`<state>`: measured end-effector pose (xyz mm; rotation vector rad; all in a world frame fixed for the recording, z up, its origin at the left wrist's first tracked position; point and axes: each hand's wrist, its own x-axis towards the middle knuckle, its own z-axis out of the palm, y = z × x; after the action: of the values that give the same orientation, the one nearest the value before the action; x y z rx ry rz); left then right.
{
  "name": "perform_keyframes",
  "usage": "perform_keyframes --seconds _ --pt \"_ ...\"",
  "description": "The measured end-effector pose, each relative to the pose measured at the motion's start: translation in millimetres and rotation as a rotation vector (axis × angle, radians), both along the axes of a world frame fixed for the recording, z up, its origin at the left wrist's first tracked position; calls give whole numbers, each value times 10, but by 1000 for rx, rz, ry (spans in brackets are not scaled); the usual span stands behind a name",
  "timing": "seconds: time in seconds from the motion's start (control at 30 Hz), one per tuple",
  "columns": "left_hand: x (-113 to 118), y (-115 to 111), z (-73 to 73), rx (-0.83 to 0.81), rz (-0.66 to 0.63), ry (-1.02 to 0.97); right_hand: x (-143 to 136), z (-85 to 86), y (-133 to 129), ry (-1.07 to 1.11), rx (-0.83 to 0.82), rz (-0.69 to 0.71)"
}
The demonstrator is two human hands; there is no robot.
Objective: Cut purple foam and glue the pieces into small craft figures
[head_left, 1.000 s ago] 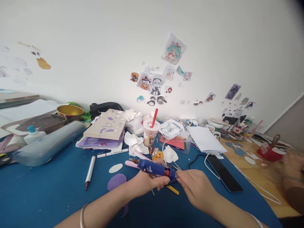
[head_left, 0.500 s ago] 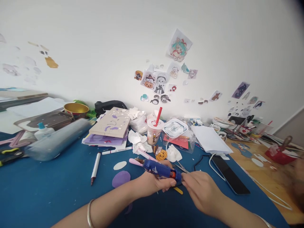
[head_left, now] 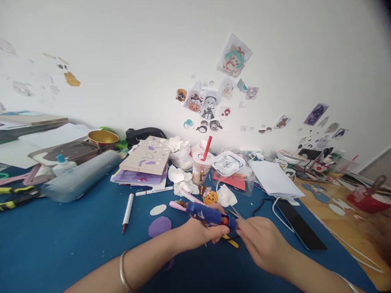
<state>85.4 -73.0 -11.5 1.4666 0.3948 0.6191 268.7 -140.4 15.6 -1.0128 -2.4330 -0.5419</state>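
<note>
A blue hot glue gun lies crosswise in front of me, its dirty nozzle pointing left. My left hand is wrapped around its body from below, thumb along the near side. At the rear end, the fingers of my right hand are pinched together. What they grip is mostly hidden. Just behind the hands lie open metal scissors, partly covered. A yellow stick shows beneath the gun, and a pink rounded piece beside the nozzle. A pumpkin paper figure sits beyond.
A lidded drink cup with a red straw stands behind, near crumpled tissues. An uncapped marker, a purple paper oval and a white oval lie left. To the right are a phone, white cable and folded paper.
The whole view has shifted slightly, so things appear a little further right. Both hands keep their hold at the glue gun, with little visible movement.
</note>
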Motion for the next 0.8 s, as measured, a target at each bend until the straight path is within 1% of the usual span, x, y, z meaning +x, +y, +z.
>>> perform_keyframes --seconds 0.1,0.2,0.27,0.33,0.37,0.43,0.5,0.53,0.57,0.6,0.63,0.67,0.73,0.77,0.8 --pt "-11 -1 34 6 6 3 5 -6 4 1 -41 -23" --pt "-31 0 108 92 38 68 25 -4 37 -38 -102 -60" --pt "-41 1 148 112 51 101 35 20 62 -56 -104 -103" --pt "-50 11 163 80 49 98 39 46 62 -59 -27 -159" --pt "-56 23 163 74 54 84 42 47 43 -60 39 -183" --pt "-74 63 156 124 72 36 49 1 -38 -37 206 -214" --pt "-101 116 155 190 115 -16 57 -117 -153 43 369 -224" --pt "-117 143 160 210 146 -33 55 -195 -203 113 460 -200" --pt "-133 164 169 223 175 -50 43 -277 -234 185 463 -205" --pt "-149 180 183 236 198 -71 18 -355 -239 240 412 -180" --pt "-164 186 201 260 209 -96 -23 -421 -214 290 326 -148" --pt "-177 185 222 294 203 -119 -80 -472 -156 376 269 -128" --pt "-192 162 265 384 166 -133 -229 -523 35 640 16 -205" --pt "-193 147 283 428 167 -104 -311 -524 153 779 -155 -161" --pt "-192 135 297 460 203 -56 -393 -514 275 915 -350 -46"
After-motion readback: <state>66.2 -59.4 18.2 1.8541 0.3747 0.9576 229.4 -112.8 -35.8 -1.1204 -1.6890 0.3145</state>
